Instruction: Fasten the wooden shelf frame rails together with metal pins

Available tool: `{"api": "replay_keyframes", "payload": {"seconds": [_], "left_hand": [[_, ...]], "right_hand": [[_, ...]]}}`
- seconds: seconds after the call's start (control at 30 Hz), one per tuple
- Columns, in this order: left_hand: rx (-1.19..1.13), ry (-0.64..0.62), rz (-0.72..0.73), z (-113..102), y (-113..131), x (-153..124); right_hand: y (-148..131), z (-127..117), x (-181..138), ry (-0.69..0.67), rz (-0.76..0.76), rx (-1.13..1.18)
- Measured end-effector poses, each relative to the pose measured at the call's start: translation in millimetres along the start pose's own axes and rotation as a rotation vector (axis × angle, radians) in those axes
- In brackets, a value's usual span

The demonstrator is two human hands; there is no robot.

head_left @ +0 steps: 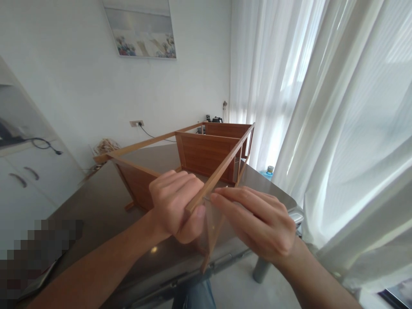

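A wooden shelf unit point(206, 153) with reddish-brown boards and lighter rails lies on its side on the table. My left hand point(177, 206) is wrapped around the near end of its upper right rail point(222, 168), thumb underneath. On the outer side of that rail, my right hand point(257, 221) pinches a thin metal hex key point(206, 198). One tip of the key meets the rail, and another bit of metal shows above the fingers. The fingers cover most of the key, and the screw is hidden.
The shiny dark table point(96, 214) ends just in front of me. White curtains point(257, 64) hang at the right, near a blue bottle point(268, 173). A black kettle point(217, 119) stands behind the unit. A pale dry bundle point(106, 147) lies at the far left.
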State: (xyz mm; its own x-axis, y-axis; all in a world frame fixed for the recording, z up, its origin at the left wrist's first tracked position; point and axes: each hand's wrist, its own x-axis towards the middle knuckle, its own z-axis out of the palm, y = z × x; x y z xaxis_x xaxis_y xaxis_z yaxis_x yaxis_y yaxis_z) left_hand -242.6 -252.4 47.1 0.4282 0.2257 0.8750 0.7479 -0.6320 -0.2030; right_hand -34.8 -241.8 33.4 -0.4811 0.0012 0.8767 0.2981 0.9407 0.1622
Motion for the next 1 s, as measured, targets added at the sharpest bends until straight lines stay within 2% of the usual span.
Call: {"api": "replay_keyframes", "payload": {"seconds": [0.17, 0.37, 0.5, 0.63, 0.7, 0.87, 1.0], "left_hand": [[0.003, 0.011, -0.021, 1, -1, -1], [0.007, -0.008, -0.056, 1, -1, -1], [-0.003, -0.001, -0.067, 1, -1, -3], [-0.003, 0.008, -0.061, 2, -2, -3], [-0.004, 0.024, -0.046, 2, -2, -1], [-0.025, 0.041, -0.028, 2, -2, 1], [-0.038, 0.026, -0.035, 2, -2, 0]], "right_hand": [[6, -13, 11, -0.112, -0.14, -0.131], [17, -21, 18, -0.202, -0.318, -0.161], [19, -26, 26, -0.25, -0.302, -0.08], [19, -29, 34, -0.286, -0.369, -0.072], [21, -28, 36, -0.291, -0.325, -0.085], [33, -18, 33, -0.135, -0.353, -0.041], [30, -14, 29, -0.134, -0.163, 0.053]]}}
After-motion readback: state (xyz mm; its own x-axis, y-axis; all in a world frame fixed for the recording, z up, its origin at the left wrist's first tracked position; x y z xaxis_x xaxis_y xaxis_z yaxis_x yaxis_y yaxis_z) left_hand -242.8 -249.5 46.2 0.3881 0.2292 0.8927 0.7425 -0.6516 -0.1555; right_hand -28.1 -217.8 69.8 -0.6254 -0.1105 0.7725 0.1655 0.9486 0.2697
